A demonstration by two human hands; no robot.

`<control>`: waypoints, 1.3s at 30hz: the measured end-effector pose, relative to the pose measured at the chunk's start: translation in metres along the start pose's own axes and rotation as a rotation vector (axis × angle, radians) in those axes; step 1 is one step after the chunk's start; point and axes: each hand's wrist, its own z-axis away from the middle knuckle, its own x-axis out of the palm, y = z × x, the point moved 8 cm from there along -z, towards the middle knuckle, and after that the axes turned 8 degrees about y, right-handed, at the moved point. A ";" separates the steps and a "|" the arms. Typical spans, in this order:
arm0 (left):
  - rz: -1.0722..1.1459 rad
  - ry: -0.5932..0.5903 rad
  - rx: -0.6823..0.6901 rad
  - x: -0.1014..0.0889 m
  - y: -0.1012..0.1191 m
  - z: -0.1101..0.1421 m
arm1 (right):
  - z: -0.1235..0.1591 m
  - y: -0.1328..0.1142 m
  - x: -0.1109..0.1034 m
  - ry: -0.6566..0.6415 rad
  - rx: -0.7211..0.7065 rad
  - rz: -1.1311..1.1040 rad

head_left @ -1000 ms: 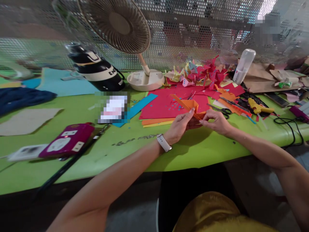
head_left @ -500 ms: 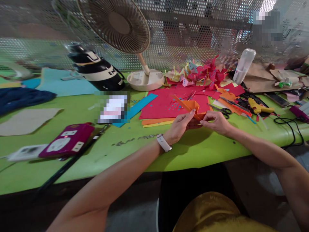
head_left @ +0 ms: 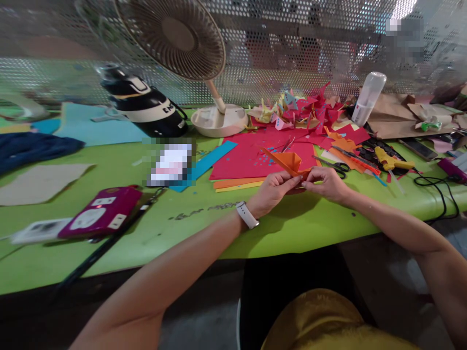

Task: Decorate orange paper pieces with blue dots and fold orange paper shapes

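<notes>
Between my two hands is a folded piece of orange paper (head_left: pixel 289 161), with a long point sticking out to the upper left. My left hand (head_left: pixel 276 190) pinches its lower part, thumb on top near the middle fold. My right hand (head_left: pixel 326 183) grips the right end between thumb and fingertips, close against the left thumb. The fingers hide the paper's lower edge. Behind it lies a stack of red paper (head_left: pixel 241 158) strewn with small blue dots. Dark-handled scissors (head_left: pixel 339 168) lie just beyond my right hand.
A pile of folded paper figures (head_left: pixel 302 109) sits at the back, beside a fan (head_left: pixel 219 119) and a black bottle (head_left: pixel 149 107). A yellow glue gun (head_left: pixel 394 160) with its cable lies at right. Left are a purple power strip (head_left: pixel 100 211) and a blue paper strip (head_left: pixel 207 165).
My left thumb has slid right and down along the orange paper, closer to my right fingertips. The paper's long point has shifted slightly; my right hand has barely moved.
</notes>
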 end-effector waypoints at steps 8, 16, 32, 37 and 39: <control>0.015 -0.039 -0.032 -0.001 0.000 0.001 | 0.000 0.003 0.000 -0.012 0.029 -0.003; 0.027 -0.062 -0.054 -0.001 -0.002 -0.002 | 0.000 0.003 0.000 -0.009 0.021 -0.029; 0.183 -0.134 -0.114 0.001 -0.006 -0.005 | 0.000 0.009 0.003 -0.017 0.105 -0.108; 0.164 -0.123 -0.110 0.000 -0.008 -0.006 | 0.000 0.010 0.003 -0.016 0.095 -0.103; 0.162 -0.124 -0.109 0.001 -0.007 -0.005 | 0.000 0.012 0.004 -0.016 0.100 -0.100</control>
